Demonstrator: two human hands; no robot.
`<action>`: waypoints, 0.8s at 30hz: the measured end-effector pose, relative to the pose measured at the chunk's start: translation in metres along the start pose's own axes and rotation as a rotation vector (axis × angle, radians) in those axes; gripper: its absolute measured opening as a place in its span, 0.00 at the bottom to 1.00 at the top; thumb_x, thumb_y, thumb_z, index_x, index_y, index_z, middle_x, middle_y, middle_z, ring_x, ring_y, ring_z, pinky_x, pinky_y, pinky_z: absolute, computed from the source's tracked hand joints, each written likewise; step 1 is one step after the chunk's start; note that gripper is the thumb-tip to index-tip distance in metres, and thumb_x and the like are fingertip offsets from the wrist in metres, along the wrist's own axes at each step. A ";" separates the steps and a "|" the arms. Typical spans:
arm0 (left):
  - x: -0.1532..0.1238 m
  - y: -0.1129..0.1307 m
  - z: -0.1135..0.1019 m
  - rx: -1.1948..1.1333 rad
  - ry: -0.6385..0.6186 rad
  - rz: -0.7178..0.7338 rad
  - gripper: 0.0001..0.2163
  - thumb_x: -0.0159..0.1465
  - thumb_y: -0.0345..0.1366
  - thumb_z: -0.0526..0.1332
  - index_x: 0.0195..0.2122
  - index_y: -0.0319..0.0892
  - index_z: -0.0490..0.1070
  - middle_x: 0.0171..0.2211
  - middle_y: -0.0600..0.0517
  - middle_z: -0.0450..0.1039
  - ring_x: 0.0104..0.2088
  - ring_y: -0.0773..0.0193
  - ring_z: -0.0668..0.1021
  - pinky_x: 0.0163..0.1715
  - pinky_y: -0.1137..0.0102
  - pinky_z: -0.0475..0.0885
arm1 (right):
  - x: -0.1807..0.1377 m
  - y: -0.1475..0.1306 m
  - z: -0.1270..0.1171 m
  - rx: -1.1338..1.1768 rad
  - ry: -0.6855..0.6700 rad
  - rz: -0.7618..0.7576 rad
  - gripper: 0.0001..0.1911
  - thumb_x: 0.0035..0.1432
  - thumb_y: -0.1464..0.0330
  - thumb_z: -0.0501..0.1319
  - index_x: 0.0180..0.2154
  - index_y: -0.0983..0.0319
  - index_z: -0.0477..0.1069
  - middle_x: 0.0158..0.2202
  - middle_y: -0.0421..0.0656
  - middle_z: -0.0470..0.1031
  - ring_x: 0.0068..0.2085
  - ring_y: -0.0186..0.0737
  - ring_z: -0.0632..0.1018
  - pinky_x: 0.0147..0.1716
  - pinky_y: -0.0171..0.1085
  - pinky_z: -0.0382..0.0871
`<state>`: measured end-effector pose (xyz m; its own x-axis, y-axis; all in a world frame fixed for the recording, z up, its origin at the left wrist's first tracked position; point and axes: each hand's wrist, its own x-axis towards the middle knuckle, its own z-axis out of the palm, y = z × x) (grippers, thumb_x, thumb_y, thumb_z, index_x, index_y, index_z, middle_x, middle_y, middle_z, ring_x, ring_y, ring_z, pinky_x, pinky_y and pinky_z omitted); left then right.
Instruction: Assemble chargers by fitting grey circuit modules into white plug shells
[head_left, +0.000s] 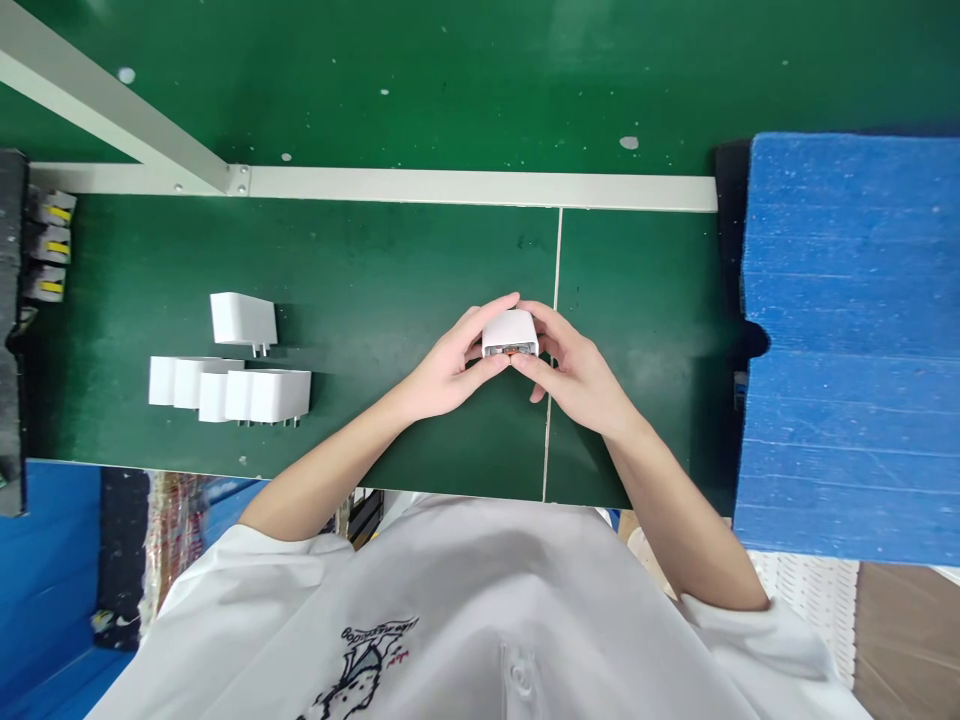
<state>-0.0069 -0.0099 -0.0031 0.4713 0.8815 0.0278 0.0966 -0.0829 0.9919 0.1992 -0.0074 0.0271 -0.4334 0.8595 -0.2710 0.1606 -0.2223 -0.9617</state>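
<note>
A small white plastic housing [510, 328] is held between both hands over the green table, its open side facing me. Inside that opening some orange and metallic parts show, too small to name. My left hand [454, 365] grips the housing from the left, thumb at its lower edge and index finger along the top. On the other side my right hand [574, 370] closes on it the same way, with both thumb tips nearly meeting below. To the left, several white plug adapters [279, 396] lie in a row with metal prongs showing. Another white adapter [244, 320] sits just behind them.
A stack of blue sheets [851, 350] stands at the right. At the far left, a dark tray [11, 330] has several parts with yellow marks [52, 247] beside it. A white metal bar [480, 187] crosses the green table [405, 260] at the back.
</note>
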 end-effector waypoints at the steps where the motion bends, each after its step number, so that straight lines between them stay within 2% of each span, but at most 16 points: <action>1: 0.000 0.000 0.000 -0.001 0.004 -0.007 0.27 0.71 0.50 0.60 0.69 0.55 0.60 0.60 0.44 0.70 0.54 0.53 0.78 0.55 0.57 0.77 | 0.000 0.001 0.000 0.004 0.000 0.006 0.35 0.59 0.48 0.66 0.63 0.52 0.65 0.52 0.46 0.71 0.46 0.44 0.75 0.20 0.32 0.79; 7: 0.005 -0.003 0.002 -0.080 0.025 -0.056 0.30 0.69 0.54 0.61 0.69 0.52 0.60 0.62 0.43 0.70 0.58 0.49 0.77 0.59 0.53 0.75 | 0.006 0.007 -0.003 0.045 0.013 0.061 0.38 0.55 0.47 0.69 0.62 0.53 0.66 0.52 0.46 0.73 0.45 0.44 0.76 0.21 0.32 0.79; 9: 0.006 -0.004 0.001 -0.132 0.014 -0.072 0.32 0.68 0.54 0.62 0.70 0.52 0.58 0.58 0.43 0.73 0.55 0.50 0.78 0.55 0.55 0.77 | 0.008 0.008 -0.004 0.065 0.012 0.081 0.40 0.53 0.48 0.70 0.63 0.54 0.66 0.51 0.46 0.74 0.45 0.44 0.76 0.22 0.33 0.79; 14: 0.007 -0.001 -0.006 -0.185 -0.014 -0.035 0.34 0.66 0.52 0.66 0.70 0.53 0.57 0.53 0.45 0.75 0.49 0.57 0.80 0.40 0.67 0.82 | 0.011 0.008 -0.004 0.127 -0.024 0.063 0.43 0.51 0.50 0.72 0.65 0.54 0.63 0.51 0.46 0.74 0.44 0.43 0.77 0.23 0.33 0.78; 19: 0.007 0.006 -0.014 -0.118 0.077 -0.003 0.24 0.67 0.50 0.65 0.61 0.48 0.68 0.57 0.44 0.72 0.50 0.58 0.79 0.39 0.69 0.82 | 0.028 -0.004 0.001 0.058 -0.041 -0.024 0.33 0.56 0.48 0.68 0.57 0.55 0.68 0.48 0.46 0.75 0.41 0.41 0.77 0.22 0.32 0.78; 24: 0.007 0.013 -0.034 -0.019 0.268 0.081 0.25 0.67 0.53 0.64 0.60 0.46 0.66 0.54 0.44 0.74 0.49 0.59 0.80 0.38 0.70 0.81 | 0.061 -0.027 0.012 -0.063 -0.083 -0.133 0.31 0.57 0.47 0.66 0.56 0.55 0.68 0.48 0.46 0.75 0.43 0.44 0.78 0.21 0.33 0.78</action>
<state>-0.0325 0.0112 0.0143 0.2281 0.9641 0.1363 0.0507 -0.1515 0.9872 0.1580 0.0456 0.0365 -0.5259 0.8379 -0.1461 0.1511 -0.0770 -0.9855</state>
